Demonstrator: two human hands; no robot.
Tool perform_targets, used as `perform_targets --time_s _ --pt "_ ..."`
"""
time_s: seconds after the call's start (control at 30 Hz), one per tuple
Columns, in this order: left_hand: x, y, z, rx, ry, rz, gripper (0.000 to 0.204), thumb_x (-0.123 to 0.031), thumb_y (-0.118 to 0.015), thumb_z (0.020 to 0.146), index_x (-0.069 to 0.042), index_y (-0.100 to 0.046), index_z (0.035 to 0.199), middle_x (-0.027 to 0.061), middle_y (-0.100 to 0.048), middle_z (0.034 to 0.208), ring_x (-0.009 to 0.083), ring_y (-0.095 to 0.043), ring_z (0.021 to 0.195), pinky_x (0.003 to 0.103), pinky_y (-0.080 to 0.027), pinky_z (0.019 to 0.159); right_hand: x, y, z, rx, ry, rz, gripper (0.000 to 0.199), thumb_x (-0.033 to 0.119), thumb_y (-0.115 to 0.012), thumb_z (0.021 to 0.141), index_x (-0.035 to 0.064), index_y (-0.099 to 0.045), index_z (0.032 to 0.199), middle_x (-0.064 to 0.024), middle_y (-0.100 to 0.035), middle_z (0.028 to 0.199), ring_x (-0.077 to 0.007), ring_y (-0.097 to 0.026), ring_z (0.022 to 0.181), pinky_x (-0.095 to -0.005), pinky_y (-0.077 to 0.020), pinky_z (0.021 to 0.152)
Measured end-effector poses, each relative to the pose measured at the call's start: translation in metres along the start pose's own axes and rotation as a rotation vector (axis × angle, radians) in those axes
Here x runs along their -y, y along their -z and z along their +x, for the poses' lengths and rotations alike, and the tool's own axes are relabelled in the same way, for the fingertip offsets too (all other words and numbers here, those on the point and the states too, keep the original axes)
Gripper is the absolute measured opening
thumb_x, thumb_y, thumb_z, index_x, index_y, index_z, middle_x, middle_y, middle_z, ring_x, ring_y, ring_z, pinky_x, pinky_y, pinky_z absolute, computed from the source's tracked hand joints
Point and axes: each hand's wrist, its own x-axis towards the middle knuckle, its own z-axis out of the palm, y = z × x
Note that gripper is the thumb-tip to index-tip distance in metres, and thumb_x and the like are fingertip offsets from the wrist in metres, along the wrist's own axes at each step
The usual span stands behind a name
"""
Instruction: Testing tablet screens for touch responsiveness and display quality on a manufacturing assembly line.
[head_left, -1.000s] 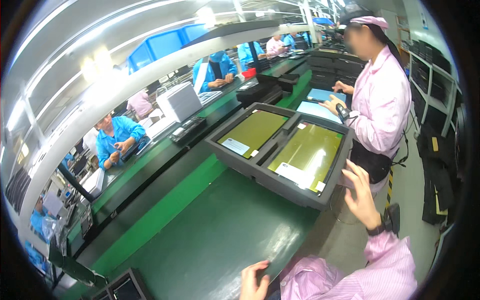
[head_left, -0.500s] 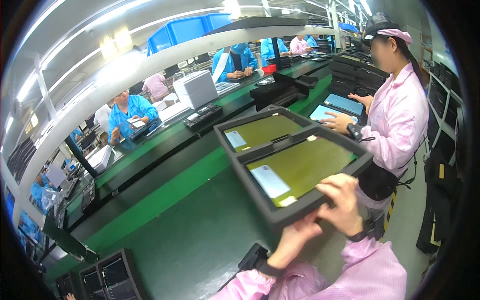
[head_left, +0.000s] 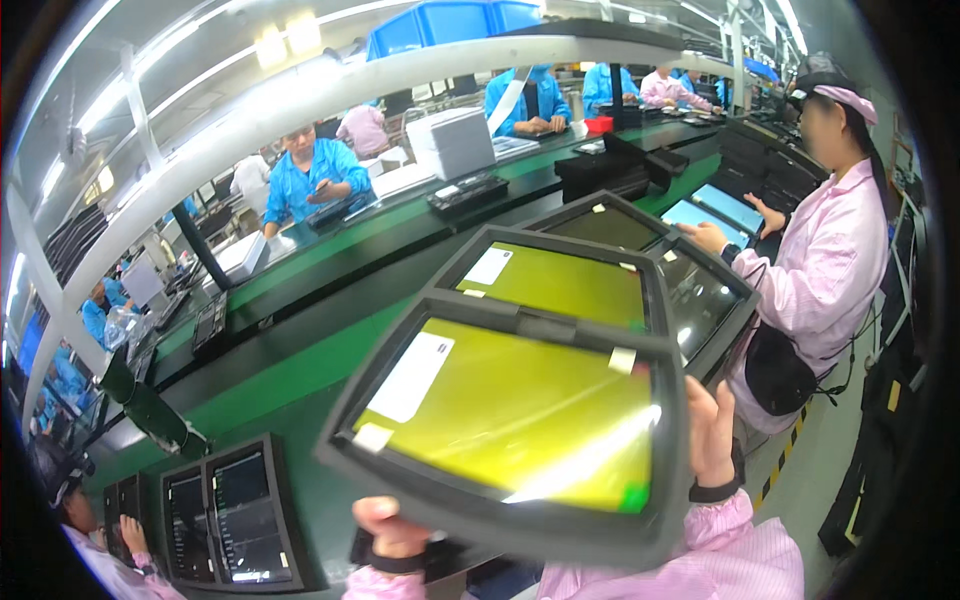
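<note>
A black two-compartment tray (head_left: 672, 430) is tilted up in front of me, between my hands. In its near compartment lies a shiny yellow-green panel (head_left: 520, 405) with a white label; its far compartment holds a similar panel (head_left: 570, 285). At the tray's lower left edge, my left hand (head_left: 390, 525) has its fingers curled, partly hidden by the rim. My right hand (head_left: 710, 430) grips the right side, its fingers partly behind the tray. Behind it sits another black tray (head_left: 738, 305) with darker panels, partly covered by the held one.
At right a co-worker in pink handles bluish panels (head_left: 725, 212). A tray with dark panels (head_left: 285, 505) lies lower left, next to another co-worker's hand (head_left: 132, 535). A green post (head_left: 150, 405) and white overhead rail (head_left: 300, 105) flank the green bench (head_left: 330, 430).
The yellow-panelled tray has come nearer and to the left. My left hand has moved left to its lower left edge. A second tray now shows behind it. The view has shifted left.
</note>
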Motion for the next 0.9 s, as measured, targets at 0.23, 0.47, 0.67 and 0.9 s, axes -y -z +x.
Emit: perform_targets --time_s 0.23,0.47,0.67,0.9 --pt "-0.103 0.034 -0.077 -0.282 -0.071 0.374 0.091 -0.043 -0.068 0.062 0.005 -0.038 0.132 0.0203 -0.053 0.12 0.0293 -0.057 0.103 0.04 -0.05 0.086 -0.082 -0.059 -0.049 0.06 -0.417 0.094 0.051 0.01 -0.067 0.075 0.0017 -0.05 0.122 -0.0083 -0.06 0.114 -0.02 -0.057 0.107 -0.0347 -0.0474 0.089" --pt "-0.176 0.136 -0.041 -0.555 0.284 0.511 0.025 -0.015 -0.053 0.069 0.001 -0.06 0.088 0.0121 -0.063 0.087 0.0243 -0.061 0.078 0.037 -0.052 0.071 -0.141 -0.071 -0.108 -0.017 -0.536 0.076 0.053 0.002 -0.06 0.081 0.0042 -0.038 0.129 -0.0095 -0.052 0.125 -0.0249 -0.051 0.115 -0.0436 -0.0453 0.093" --pt "-0.147 0.107 0.001 -0.614 0.15 1.614 0.035 -0.014 -0.06 0.078 0.002 -0.055 0.108 0.0116 -0.059 0.102 0.0231 -0.056 0.09 0.031 -0.044 0.08 -0.1 -0.052 -0.058 0.695 -0.97 -0.58 0.03 0.012 -0.057 0.092 -0.0046 -0.053 0.117 -0.014 -0.064 0.111 -0.0181 -0.061 0.102 -0.0292 -0.0499 0.087" --pt "-0.083 0.048 0.042 -0.017 -0.242 2.066 0.032 0.005 -0.049 0.078 -0.002 -0.051 0.11 0.0158 -0.055 0.108 0.0336 -0.049 0.103 0.041 -0.038 0.09 -0.082 -0.085 0.109 0.531 0.375 -1.356 0.028 -0.005 -0.044 0.081 0.0006 -0.055 0.106 -0.0172 -0.054 0.105 -0.0327 -0.051 0.109 -0.0352 -0.0419 0.093"
